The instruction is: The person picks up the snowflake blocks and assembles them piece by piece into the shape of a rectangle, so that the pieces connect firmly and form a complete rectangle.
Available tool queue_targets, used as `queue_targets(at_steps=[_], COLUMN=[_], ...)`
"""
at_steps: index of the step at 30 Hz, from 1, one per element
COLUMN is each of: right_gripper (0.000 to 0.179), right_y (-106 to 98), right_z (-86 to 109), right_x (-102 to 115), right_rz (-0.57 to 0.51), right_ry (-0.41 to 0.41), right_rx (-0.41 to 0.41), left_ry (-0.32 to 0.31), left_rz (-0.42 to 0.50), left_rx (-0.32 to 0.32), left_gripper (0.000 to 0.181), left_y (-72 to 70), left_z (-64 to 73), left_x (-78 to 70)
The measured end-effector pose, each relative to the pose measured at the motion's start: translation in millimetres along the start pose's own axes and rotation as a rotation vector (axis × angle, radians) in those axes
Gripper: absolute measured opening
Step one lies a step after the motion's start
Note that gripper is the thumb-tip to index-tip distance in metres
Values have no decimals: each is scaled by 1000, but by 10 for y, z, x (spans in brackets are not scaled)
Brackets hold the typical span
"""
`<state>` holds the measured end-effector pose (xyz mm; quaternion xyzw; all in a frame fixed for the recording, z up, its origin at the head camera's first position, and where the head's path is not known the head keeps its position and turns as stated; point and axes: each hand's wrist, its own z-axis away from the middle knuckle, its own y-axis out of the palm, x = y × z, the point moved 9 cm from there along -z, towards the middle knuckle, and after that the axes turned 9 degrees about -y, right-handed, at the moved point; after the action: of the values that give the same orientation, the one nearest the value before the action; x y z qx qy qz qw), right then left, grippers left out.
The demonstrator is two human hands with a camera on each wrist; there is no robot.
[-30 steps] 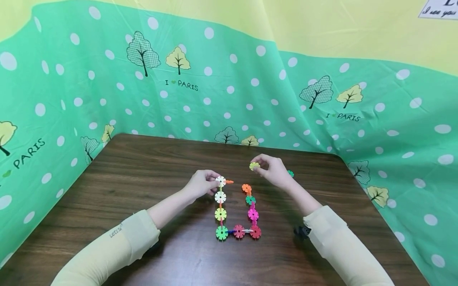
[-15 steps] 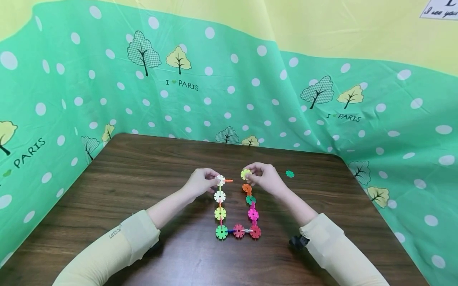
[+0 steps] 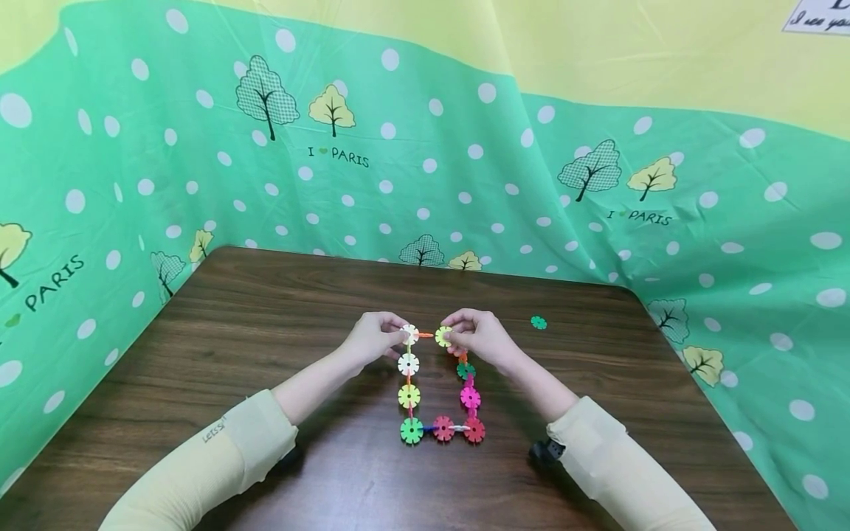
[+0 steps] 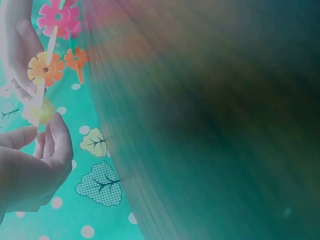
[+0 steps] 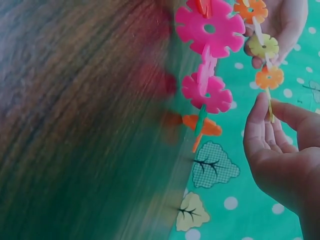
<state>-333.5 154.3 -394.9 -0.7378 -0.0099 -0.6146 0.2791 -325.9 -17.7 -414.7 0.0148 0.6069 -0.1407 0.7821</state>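
Observation:
A chain of notched plastic snowflake discs lies on the table in a U shape. My left hand (image 3: 373, 341) pinches the white disc (image 3: 409, 335) at the chain's far left corner. From that disc an orange disc (image 5: 270, 78) sticks out to the right, edge-on in the head view. My right hand (image 3: 483, 339) pinches a loose yellow disc (image 3: 443, 336) between thumb and fingers. In the right wrist view the yellow disc's edge meets the orange disc's rim; how deeply they interlock is unclear. The right hand partly covers the orange disc (image 3: 462, 357) ending the right side.
A single green disc (image 3: 538, 323) lies on the brown wooden table (image 3: 299, 295), right of the right hand. The chain's near side has a bright green disc (image 3: 412, 431) and a red corner disc (image 3: 474, 430). A green dotted curtain (image 3: 372, 192) hangs behind the table.
My right hand has moved left and nearer with the yellow disc, bringing it to the orange disc by my left hand. The left hand has stayed nearly still on the white disc.

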Motion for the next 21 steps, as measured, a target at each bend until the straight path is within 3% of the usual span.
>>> queue_targets(at_steps=[6, 10, 21], right_gripper=[25, 26, 24], right_y=[40, 37, 70], right_z=[18, -52, -37], right_x=[137, -35, -9], right_rz=[13, -5, -18], right_ry=[-6, -4, 7], right_rx=[11, 4, 11], left_ry=[2, 3, 12], left_rz=[-6, 0, 19], left_rx=[18, 20, 5], left_gripper=[18, 18, 18], left_y=[14, 18, 7], left_z=[17, 16, 6], left_x=[-22, -18, -16])
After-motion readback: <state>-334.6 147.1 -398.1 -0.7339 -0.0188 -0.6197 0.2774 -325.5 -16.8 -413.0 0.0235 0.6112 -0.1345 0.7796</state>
